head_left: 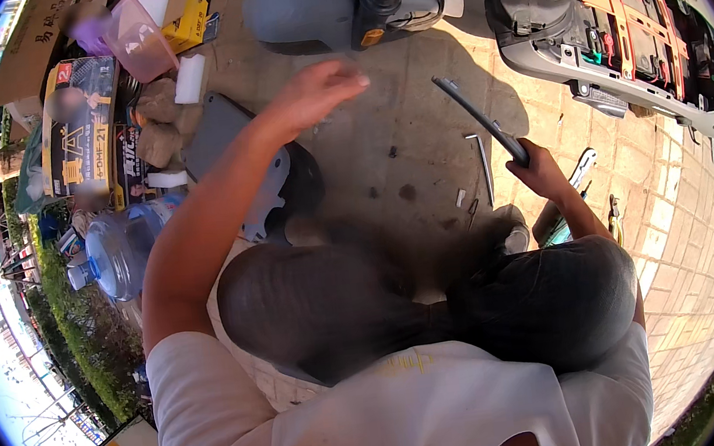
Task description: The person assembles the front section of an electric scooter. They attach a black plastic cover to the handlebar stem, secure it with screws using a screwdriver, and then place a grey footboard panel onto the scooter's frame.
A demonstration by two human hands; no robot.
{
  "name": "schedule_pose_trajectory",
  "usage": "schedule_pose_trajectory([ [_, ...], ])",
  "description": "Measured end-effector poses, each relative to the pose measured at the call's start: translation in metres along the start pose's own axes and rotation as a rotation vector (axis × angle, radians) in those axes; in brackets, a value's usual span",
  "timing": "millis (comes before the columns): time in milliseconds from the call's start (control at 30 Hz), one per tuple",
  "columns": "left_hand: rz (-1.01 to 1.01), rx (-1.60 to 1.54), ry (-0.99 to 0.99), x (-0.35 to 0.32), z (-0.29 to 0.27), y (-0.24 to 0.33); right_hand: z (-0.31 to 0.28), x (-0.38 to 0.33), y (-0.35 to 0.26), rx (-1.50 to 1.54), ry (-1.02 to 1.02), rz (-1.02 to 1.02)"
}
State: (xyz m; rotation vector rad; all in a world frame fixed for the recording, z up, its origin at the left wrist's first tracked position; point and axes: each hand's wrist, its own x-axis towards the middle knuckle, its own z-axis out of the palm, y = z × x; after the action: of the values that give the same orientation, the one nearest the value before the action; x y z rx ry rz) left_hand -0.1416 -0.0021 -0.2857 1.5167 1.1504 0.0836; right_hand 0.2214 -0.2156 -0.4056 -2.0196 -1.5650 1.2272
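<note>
My right hand (542, 172) grips the lower end of a long, narrow dark strip (477, 117), which slants up and to the left; it looks like plastic trim, but its exact kind is unclear. My left hand (323, 95) hangs in the air with its fingers stretched to the right and nothing visible in it. It is nearest to a rounded grey scooter part (306, 8) with a dark post. Below my left forearm lies a grey panel (219, 133). Between my knees and the strip, an L-shaped metal wrench (485, 169) rests on the paving.
At upper right stands an opened scooter body (540, 48) with batteries and wiring (635, 33) exposed. Pliers (614, 216) and a silver-handled tool (584, 166) lie by my right forearm. On the left are a large water bottle (118, 254), a yellow-and-black box (82, 127) and a pink tub (138, 38).
</note>
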Motion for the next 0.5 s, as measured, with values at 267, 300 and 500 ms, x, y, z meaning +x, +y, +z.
schedule_pose_trajectory([
  [267, -0.440, 0.189, 1.022, -0.179, -0.045, -0.280, 0.033, 0.025, 0.023, -0.506, 0.402, -0.103],
  [300, -0.498, 0.479, 1.145, -0.196, -0.036, -0.310, 0.034, 0.026, 0.021, -0.501, 0.391, -0.104],
  [500, -0.931, 0.145, 1.014, -0.244, -0.017, -0.396, 0.034, 0.024, 0.036, -0.211, 0.137, -0.129],
])
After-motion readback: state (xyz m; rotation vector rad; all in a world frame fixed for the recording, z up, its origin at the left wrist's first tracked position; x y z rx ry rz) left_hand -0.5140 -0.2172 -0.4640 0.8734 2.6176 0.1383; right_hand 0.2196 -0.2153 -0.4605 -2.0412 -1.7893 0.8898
